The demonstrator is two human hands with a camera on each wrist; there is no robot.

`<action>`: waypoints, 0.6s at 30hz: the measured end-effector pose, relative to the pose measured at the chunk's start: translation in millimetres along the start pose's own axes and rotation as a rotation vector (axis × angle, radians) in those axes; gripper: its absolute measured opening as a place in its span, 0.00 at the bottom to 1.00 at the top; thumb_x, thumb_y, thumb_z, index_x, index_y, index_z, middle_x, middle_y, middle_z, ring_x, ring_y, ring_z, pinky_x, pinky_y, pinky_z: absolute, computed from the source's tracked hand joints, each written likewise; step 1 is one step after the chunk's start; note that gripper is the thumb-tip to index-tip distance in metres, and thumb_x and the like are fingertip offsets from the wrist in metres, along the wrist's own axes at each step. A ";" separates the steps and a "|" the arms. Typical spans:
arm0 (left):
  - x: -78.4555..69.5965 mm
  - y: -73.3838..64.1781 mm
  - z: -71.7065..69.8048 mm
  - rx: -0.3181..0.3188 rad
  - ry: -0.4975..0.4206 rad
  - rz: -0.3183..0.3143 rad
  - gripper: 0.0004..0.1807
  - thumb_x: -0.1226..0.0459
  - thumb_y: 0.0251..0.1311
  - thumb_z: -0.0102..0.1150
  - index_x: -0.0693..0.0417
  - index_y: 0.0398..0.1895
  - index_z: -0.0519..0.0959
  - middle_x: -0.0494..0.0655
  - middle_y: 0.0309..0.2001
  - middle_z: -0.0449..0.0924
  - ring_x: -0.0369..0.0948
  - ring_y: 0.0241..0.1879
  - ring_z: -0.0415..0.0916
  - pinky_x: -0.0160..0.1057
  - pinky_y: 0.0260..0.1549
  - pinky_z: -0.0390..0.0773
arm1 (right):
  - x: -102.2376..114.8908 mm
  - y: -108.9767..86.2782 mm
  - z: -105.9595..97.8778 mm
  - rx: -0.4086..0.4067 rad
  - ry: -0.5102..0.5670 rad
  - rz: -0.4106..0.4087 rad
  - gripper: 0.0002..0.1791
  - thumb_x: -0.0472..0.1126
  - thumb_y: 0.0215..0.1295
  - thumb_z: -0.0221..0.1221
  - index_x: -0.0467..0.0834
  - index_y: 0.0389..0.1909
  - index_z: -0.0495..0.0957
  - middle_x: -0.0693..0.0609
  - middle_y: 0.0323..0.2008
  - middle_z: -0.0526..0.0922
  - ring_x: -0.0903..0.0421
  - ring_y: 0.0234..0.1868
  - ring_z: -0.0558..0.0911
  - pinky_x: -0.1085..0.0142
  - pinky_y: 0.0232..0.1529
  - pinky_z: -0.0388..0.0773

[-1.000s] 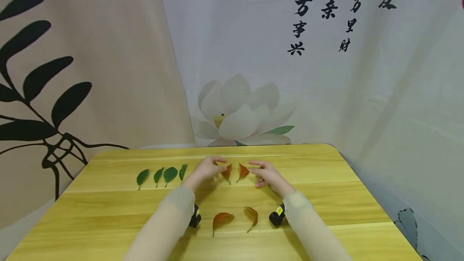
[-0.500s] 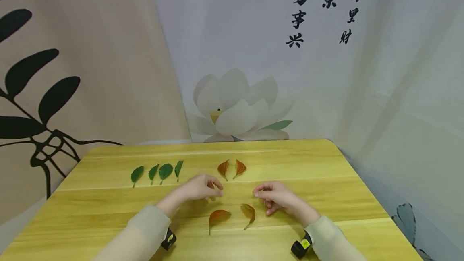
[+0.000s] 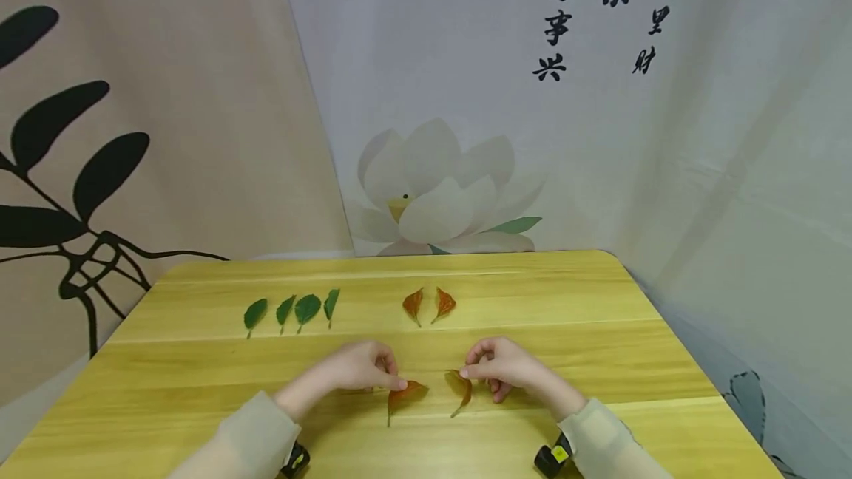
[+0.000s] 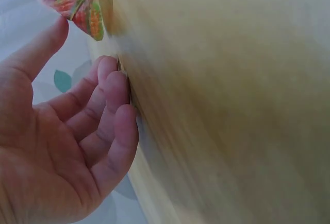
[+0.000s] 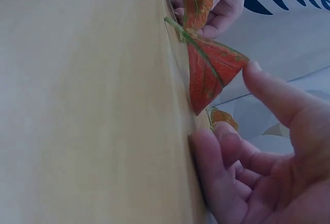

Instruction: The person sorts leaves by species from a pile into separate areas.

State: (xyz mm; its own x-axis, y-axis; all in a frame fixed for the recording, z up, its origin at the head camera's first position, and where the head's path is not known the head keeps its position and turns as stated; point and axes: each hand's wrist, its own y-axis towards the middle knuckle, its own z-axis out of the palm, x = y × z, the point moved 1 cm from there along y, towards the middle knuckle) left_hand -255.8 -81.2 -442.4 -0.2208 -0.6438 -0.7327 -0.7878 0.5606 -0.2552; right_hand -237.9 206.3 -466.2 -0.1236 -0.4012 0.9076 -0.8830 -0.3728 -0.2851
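Observation:
A reddish-orange leaf (image 3: pixel 409 395) lies on the wooden table with its stem toward the near edge. My left hand (image 3: pixel 366 367) is at its upper left side, the thumb tip touching the leaf's edge. To the right is a second, curled orange-brown leaf (image 3: pixel 461 390). My right hand (image 3: pixel 504 365) meets its upper edge with the thumb, as the same red leaf (image 5: pixel 214 72) shows in the right wrist view. On both hands the other fingers are loosely bent close to the tabletop, and neither leaf is pinched.
Two more orange-red leaves, a left one (image 3: pixel 413 306) and a right one (image 3: pixel 443 304), lie side by side farther back. Several green leaves (image 3: pixel 307 309) form a row at the back left. Behind the table (image 3: pixel 566 279) hangs a printed cloth (image 3: pixel 599 154).
Both hands have come back from the two far orange leaves toward the near pair, and their thumbs now touch those near leaves. The head view has shifted slightly.

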 end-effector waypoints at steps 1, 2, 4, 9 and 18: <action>-0.9 -1.0 0.8 0.000 0.004 0.001 0.16 0.49 0.52 0.71 0.50 0.30 0.79 0.43 0.24 0.77 0.39 0.20 0.74 0.38 0.20 0.75 | 0.5 -0.5 0.5 0.000 -0.006 0.004 0.20 0.48 0.56 0.70 0.39 0.40 0.77 0.51 0.18 0.70 0.59 0.15 0.67 0.66 0.15 0.76; -1.7 -1.9 1.7 -0.002 0.010 0.001 0.17 0.49 0.52 0.71 0.50 0.30 0.79 0.43 0.24 0.76 0.40 0.21 0.74 0.38 0.21 0.75 | 1.0 -1.0 1.2 -0.001 -0.014 0.006 0.20 0.49 0.56 0.70 0.39 0.40 0.77 0.51 0.19 0.70 0.59 0.15 0.67 0.66 0.15 0.76; -3.2 -3.7 3.7 -0.008 0.031 0.007 0.17 0.48 0.52 0.71 0.50 0.31 0.79 0.43 0.24 0.76 0.40 0.21 0.74 0.38 0.21 0.74 | 1.3 -1.9 2.8 -0.004 -0.033 0.005 0.20 0.49 0.56 0.70 0.40 0.40 0.77 0.52 0.20 0.70 0.59 0.16 0.67 0.66 0.15 0.76; -8.1 -8.1 7.6 -0.023 0.091 0.011 0.18 0.46 0.51 0.70 0.48 0.29 0.78 0.40 0.25 0.75 0.38 0.23 0.71 0.38 0.22 0.71 | 1.8 -4.4 6.7 -0.008 -0.079 -0.012 0.21 0.51 0.56 0.70 0.41 0.39 0.77 0.52 0.21 0.70 0.59 0.16 0.67 0.65 0.15 0.76; -10.6 -10.0 15.2 -0.048 0.177 0.029 0.21 0.41 0.48 0.69 0.46 0.21 0.76 0.36 0.20 0.73 0.34 0.18 0.64 0.34 0.17 0.65 | 6.8 -9.0 11.0 0.003 -0.169 -0.032 0.21 0.55 0.56 0.69 0.42 0.34 0.76 0.52 0.21 0.72 0.59 0.15 0.70 0.64 0.14 0.76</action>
State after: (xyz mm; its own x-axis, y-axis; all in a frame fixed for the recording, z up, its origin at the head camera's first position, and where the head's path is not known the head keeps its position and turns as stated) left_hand -236.8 -72.1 -441.6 -0.3382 -0.7114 -0.6160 -0.8053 0.5575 -0.2017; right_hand -225.8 197.8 -460.9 -0.0176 -0.5238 0.8517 -0.8837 -0.3903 -0.2582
